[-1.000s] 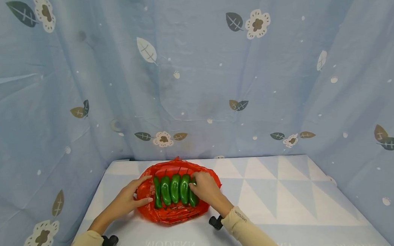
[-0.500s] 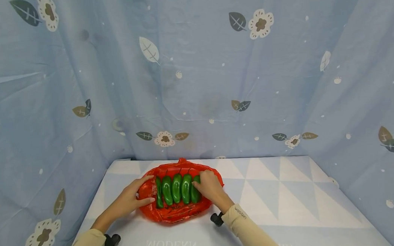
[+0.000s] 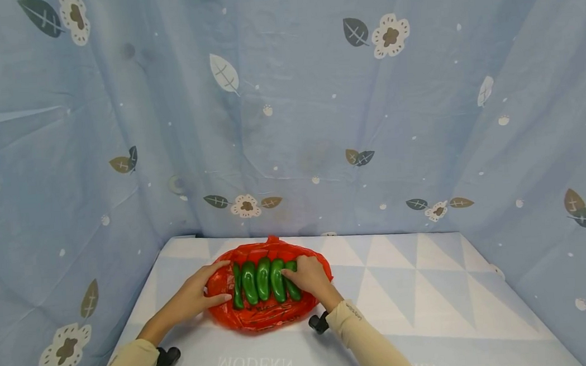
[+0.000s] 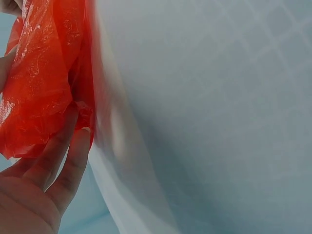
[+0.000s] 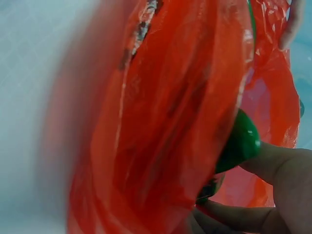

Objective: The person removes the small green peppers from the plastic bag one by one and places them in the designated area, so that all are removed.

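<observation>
A red plastic bag (image 3: 253,321) lies open on the table, with several glossy green peppers (image 3: 263,280) side by side in it. My left hand (image 3: 193,295) holds the bag's left edge, its thumb and index finger on top; in the left wrist view the other fingers reach against the outside of the red plastic (image 4: 44,73). At the bag's right side, my right hand (image 3: 311,277) pinches the rightmost pepper (image 3: 294,291). In the right wrist view the thumb presses the green pepper (image 5: 241,141) and fingers go beneath, partly hidden by the bag.
A pale cloth with triangles (image 3: 395,288) and printed letters covers the table. Blue patterned curtain (image 3: 289,121) hangs behind and on both sides. A black wrist device (image 3: 169,358) sits at the left sleeve, another black device (image 3: 319,323) at the right.
My right hand shifted slightly right, then its thumb came back left over the peppers. The rightmost pepper now leans, its top toward the left. My left hand keeps its place on the bag.
</observation>
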`<control>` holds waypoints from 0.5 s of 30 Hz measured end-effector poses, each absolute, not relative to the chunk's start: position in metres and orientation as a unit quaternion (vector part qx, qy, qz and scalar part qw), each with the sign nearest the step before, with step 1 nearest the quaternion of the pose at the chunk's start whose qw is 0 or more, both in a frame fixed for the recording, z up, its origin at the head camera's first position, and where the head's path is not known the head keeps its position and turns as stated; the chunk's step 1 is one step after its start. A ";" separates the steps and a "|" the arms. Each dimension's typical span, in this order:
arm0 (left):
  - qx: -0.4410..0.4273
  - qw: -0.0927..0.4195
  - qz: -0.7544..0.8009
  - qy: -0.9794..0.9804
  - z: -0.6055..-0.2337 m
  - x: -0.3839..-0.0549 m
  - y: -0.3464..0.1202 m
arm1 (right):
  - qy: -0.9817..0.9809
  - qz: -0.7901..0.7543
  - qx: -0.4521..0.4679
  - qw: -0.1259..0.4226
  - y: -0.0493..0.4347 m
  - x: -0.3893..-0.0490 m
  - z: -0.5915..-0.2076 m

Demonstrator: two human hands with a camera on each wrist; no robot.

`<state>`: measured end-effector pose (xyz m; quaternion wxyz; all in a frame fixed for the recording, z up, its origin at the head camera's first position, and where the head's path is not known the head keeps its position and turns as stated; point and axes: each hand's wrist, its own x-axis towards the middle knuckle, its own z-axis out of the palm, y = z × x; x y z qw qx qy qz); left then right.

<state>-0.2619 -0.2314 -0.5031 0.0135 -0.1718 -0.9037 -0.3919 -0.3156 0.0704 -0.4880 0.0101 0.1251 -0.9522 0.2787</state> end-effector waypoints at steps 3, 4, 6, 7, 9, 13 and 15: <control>-0.169 0.010 -0.390 -0.905 -0.503 -0.261 -0.232 | -0.953 0.278 0.120 0.005 0.069 -0.318 -0.489; -0.168 0.010 -0.390 -0.905 -0.502 -0.261 -0.232 | -0.953 0.278 0.119 0.001 0.069 -0.319 -0.489; -0.168 0.010 -0.390 -0.905 -0.502 -0.261 -0.233 | -0.953 0.280 0.117 -0.011 0.069 -0.321 -0.489; -0.168 0.010 -0.390 -0.905 -0.502 -0.261 -0.233 | -0.952 0.284 0.117 -0.019 0.069 -0.321 -0.489; -0.169 0.010 -0.391 -0.905 -0.502 -0.262 -0.233 | -0.948 0.294 0.115 -0.036 0.070 -0.321 -0.488; -0.171 0.014 -0.389 -0.905 -0.502 -0.263 -0.233 | -0.935 0.332 0.101 -0.066 0.073 -0.321 -0.485; -0.172 0.015 -0.388 -0.905 -0.502 -0.263 -0.234 | -0.929 0.350 0.092 -0.075 0.074 -0.321 -0.484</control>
